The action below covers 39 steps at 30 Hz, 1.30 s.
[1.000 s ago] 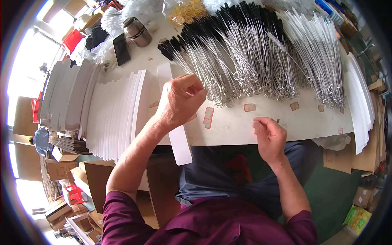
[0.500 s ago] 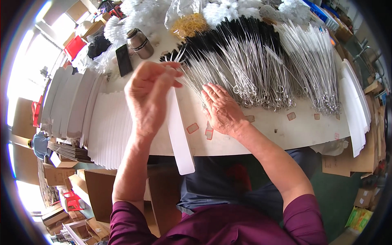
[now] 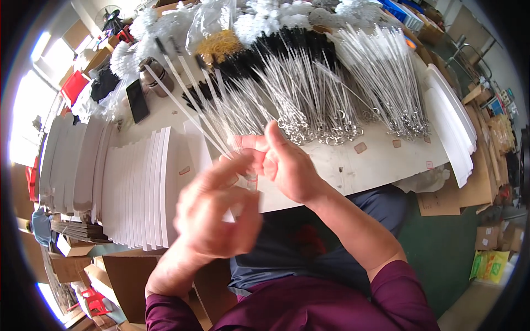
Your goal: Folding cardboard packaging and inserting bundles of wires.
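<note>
Head camera: thin wire brushes (image 3: 190, 91) fan up from the curled fingers of the blurred left hand (image 3: 218, 215) and right hand (image 3: 291, 168); which fingers grip them I cannot tell.

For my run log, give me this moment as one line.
left hand: blurred, near right hand | wire brushes: fanned above hands, exact grip unclear | table: brush pile, white cardboard, phone

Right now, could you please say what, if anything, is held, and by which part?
Several thin wire brushes, by their near ends, where the left hand and right hand meet; blur hides which grips.
</note>
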### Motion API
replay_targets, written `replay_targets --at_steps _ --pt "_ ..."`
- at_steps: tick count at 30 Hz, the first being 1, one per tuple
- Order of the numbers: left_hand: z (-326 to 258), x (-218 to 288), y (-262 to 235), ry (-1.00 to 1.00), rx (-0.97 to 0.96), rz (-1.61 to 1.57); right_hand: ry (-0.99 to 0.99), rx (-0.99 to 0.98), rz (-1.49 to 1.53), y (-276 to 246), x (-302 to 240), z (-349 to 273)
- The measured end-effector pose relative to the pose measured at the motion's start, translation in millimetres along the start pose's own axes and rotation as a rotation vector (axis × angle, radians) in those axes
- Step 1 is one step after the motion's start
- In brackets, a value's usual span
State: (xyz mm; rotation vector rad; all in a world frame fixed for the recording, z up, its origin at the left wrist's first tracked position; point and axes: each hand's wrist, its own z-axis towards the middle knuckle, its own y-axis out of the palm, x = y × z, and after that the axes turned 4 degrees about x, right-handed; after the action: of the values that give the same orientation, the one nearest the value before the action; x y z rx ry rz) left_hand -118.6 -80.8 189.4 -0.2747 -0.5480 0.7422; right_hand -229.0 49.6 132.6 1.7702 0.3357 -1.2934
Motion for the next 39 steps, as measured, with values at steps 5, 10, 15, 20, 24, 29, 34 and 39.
replay_targets --at_steps 5,10,15,20,24,29,34,39 --pt "-29 14 54 0.237 -0.146 -0.108 -0.032 0.085 0.287 -20 -21 -47" --pt "-44 19 84 0.294 -0.296 -0.217 -0.135 0.144 0.355 -51 -12 -79" --pt "-47 23 117 0.324 -0.369 -0.278 -0.162 0.406 0.411 -70 -16 -106" --pt "-32 31 154 0.361 -0.405 -0.286 -0.283 0.771 0.215 -127 -24 -126" --pt "-20 17 211 -0.153 -0.500 -0.331 -0.497 1.034 -0.122 -196 -20 -153" --pt "12 -2 307 -0.400 -0.511 -0.054 -0.507 1.066 -0.124 -214 -14 -154" --pt "33 -2 362 -0.411 -0.556 0.171 -0.483 1.082 -0.130 -213 -17 -155" --pt "35 -4 372 -0.446 -0.538 0.090 -0.493 1.063 -0.131 -215 -17 -154"
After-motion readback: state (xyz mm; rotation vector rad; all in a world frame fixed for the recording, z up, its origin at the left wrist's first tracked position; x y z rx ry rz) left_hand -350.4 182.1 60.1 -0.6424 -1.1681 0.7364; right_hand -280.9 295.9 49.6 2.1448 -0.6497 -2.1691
